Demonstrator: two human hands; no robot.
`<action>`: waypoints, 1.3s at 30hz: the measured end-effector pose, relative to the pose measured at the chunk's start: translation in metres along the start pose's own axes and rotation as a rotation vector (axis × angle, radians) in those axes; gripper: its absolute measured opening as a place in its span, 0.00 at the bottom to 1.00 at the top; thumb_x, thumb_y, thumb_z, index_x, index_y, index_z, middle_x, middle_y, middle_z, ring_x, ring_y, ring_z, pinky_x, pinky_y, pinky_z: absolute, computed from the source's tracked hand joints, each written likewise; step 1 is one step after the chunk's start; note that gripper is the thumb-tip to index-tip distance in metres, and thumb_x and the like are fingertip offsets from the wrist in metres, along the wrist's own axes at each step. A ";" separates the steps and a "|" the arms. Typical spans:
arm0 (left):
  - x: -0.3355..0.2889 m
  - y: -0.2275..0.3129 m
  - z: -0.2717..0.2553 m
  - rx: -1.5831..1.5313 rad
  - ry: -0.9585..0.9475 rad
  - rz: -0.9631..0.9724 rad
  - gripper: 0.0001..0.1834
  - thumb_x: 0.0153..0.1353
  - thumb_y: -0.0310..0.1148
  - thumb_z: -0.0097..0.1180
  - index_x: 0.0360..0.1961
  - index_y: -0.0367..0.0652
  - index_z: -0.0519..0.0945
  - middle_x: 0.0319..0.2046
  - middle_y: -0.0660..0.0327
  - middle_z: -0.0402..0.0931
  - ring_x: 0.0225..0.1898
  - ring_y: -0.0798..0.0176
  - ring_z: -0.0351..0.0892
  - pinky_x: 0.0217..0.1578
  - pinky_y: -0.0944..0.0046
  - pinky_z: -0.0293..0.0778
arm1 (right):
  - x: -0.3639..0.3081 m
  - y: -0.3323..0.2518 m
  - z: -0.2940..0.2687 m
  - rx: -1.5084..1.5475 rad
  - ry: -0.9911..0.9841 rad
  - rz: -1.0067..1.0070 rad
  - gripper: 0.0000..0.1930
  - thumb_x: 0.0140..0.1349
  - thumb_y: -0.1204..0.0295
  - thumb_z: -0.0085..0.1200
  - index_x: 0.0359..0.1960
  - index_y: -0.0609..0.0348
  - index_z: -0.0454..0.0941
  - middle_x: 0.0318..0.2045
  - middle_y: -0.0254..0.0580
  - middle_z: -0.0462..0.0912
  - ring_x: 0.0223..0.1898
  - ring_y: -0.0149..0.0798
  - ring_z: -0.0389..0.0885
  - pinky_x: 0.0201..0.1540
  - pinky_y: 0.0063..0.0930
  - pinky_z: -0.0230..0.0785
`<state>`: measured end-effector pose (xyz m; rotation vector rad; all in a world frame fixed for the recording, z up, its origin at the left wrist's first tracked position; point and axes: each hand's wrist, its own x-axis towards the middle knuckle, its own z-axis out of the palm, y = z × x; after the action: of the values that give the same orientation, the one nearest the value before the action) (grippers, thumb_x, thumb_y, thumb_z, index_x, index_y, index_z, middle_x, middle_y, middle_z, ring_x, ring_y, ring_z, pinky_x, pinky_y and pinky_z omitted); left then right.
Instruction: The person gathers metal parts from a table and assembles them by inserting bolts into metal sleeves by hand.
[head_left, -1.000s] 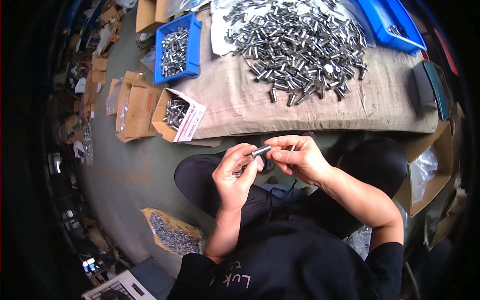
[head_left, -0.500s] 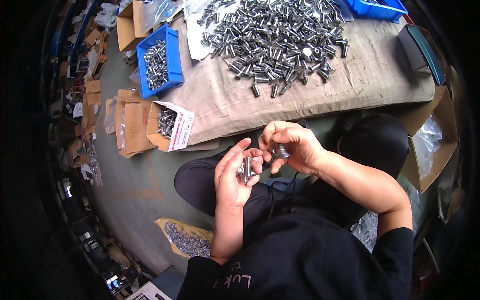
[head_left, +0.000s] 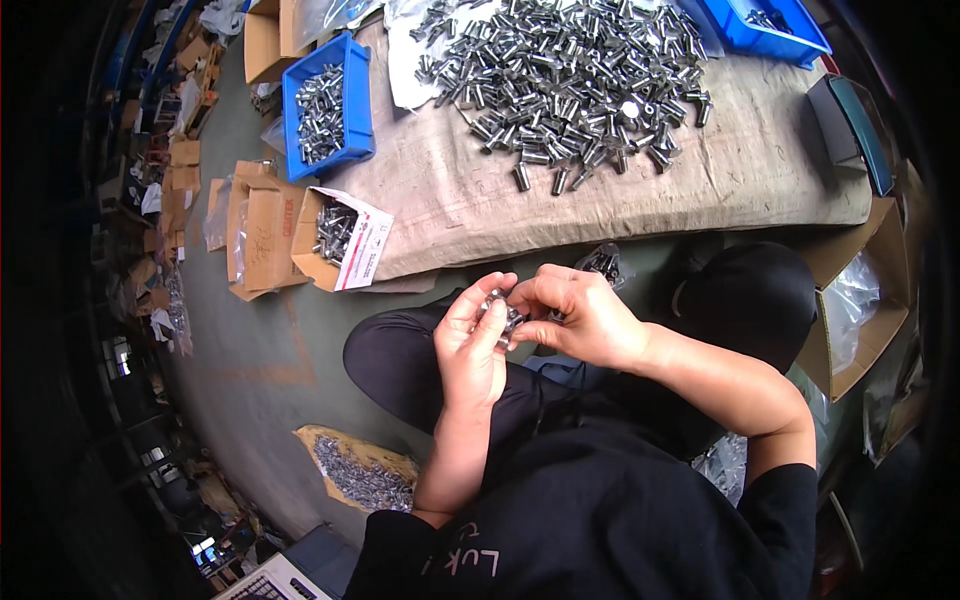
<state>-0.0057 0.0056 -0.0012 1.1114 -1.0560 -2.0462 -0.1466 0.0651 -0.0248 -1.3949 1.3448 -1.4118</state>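
Both hands meet in front of my body, over my lap. My left hand (head_left: pixel 472 348) is curled around a few small shiny metal fittings (head_left: pixel 513 322), short cylinders partly hidden by the fingers. My right hand (head_left: pixel 597 318) pinches at these same pieces from the right, thumb and fingertips against them. Exactly which piece it grips is hidden. Past the hands, a large heap of similar metal fittings (head_left: pixel 575 85), some with flared ends, lies on the cloth-covered table (head_left: pixel 440 215).
At the table's left stand a blue bin (head_left: pixel 367 110) of fittings and an open carton (head_left: pixel 318 262) holding more. Another blue bin (head_left: pixel 770 42) is at the far right. A carton with plastic bags (head_left: pixel 893 290) stands right of my knee. Small parts lie on a yellow sheet (head_left: pixel 312 440) on the floor.
My right hand has moved down and left to the fittings in my left hand. My left fingers have closed further around them. The view has shifted slightly.
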 end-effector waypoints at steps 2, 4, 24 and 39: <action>0.000 -0.007 -0.003 0.139 -0.026 0.098 0.14 0.61 0.24 0.43 0.47 0.31 0.69 0.43 0.51 0.73 0.30 0.71 0.72 0.23 0.74 0.66 | -0.002 0.003 0.001 -0.043 0.020 0.011 0.12 0.45 0.72 0.61 0.32 0.61 0.75 0.23 0.41 0.73 0.24 0.39 0.74 0.27 0.29 0.68; 0.000 -0.005 0.000 0.120 -0.024 0.096 0.14 0.61 0.24 0.43 0.47 0.31 0.69 0.43 0.50 0.73 0.30 0.71 0.73 0.23 0.74 0.66 | -0.003 0.004 0.000 -0.054 0.042 0.034 0.10 0.47 0.72 0.59 0.32 0.60 0.76 0.24 0.43 0.73 0.25 0.43 0.76 0.28 0.31 0.69; 0.000 0.007 -0.005 -0.001 -0.045 -0.086 0.15 0.59 0.20 0.43 0.48 0.31 0.69 0.38 0.53 0.74 0.28 0.67 0.76 0.17 0.78 0.62 | 0.008 0.004 -0.013 0.508 0.006 0.561 0.08 0.58 0.73 0.49 0.33 0.65 0.77 0.20 0.34 0.76 0.15 0.23 0.68 0.18 0.18 0.60; 0.001 0.008 -0.003 0.045 -0.030 0.024 0.13 0.59 0.25 0.48 0.46 0.33 0.72 0.33 0.56 0.75 0.25 0.71 0.75 0.15 0.81 0.58 | 0.004 0.008 -0.007 0.920 0.092 0.634 0.10 0.54 0.77 0.54 0.38 0.67 0.76 0.18 0.30 0.74 0.16 0.20 0.65 0.17 0.14 0.56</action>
<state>-0.0023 -0.0001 0.0043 1.0880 -1.1307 -2.0354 -0.1549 0.0611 -0.0307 -0.2676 0.8558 -1.3597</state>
